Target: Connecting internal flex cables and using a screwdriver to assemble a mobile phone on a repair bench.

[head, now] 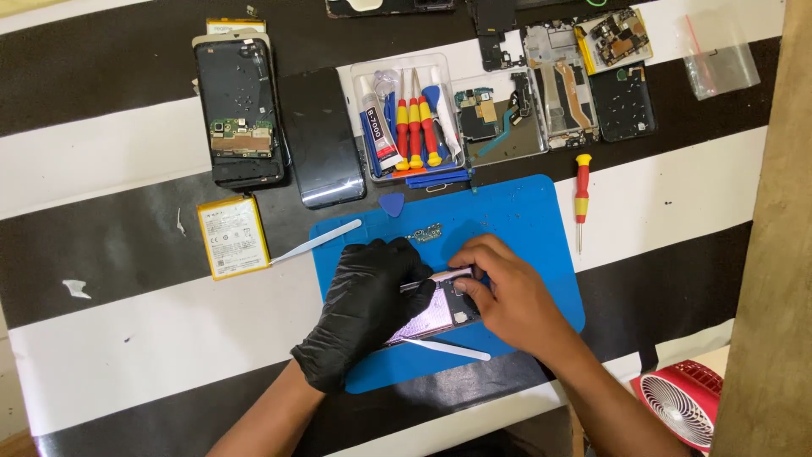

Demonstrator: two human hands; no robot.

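At the far left lies an opened black phone body with its green board showing, and nearer, a flat yellow-edged white battery. My left hand, in a black glove, presses down on the opened phone frame lying on the blue rubber work mat, fingers curled over its left edge. My bare right hand pinches what seems a small part at the frame's far end. A red-and-yellow screwdriver lies right of the mat.

A black-and-white striped table carries a blue mat at centre, a yellow battery left, a red fan near right, and a tool tray far.
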